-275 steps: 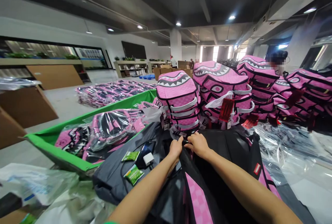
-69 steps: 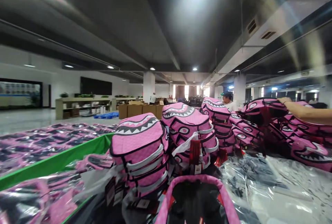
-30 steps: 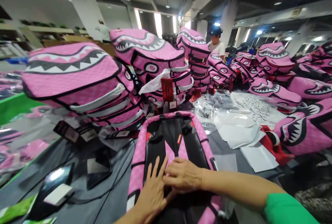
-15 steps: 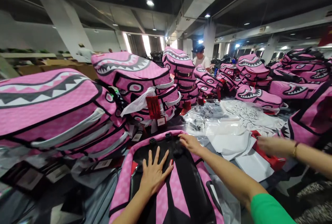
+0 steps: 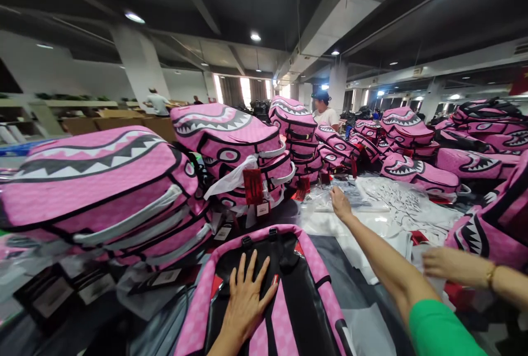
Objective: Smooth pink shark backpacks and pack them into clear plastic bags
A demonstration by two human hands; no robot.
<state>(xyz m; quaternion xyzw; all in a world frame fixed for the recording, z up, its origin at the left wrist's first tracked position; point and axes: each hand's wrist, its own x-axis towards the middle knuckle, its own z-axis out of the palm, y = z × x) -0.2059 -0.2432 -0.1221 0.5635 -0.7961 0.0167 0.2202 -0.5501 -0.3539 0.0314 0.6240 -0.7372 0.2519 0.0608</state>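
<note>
Backpacks of pink checked fabric [image 5: 94, 166] stood stacked left of the black-panelled, pink-rimmed backpack [image 5: 303, 301] on the grey desk [image 5: 346, 268]; a nudge could have toppled them. The left hand [image 5: 245, 301] lay spread on that backpack. Beyond it, the right hand [image 5: 340, 203] curled near clear plastic bags [image 5: 371, 201], any pinch unclear; bags could have clung together. Right of the backpack, a co-worker's hand [image 5: 457, 268] risked bumping that arm.

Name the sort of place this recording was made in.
Probably a workroom or packing floor in a bag factory or warehouse: many stacked pink shark-mouth backpacks, clear plastic packaging spread among them, and cardboard boxes further back.
</note>
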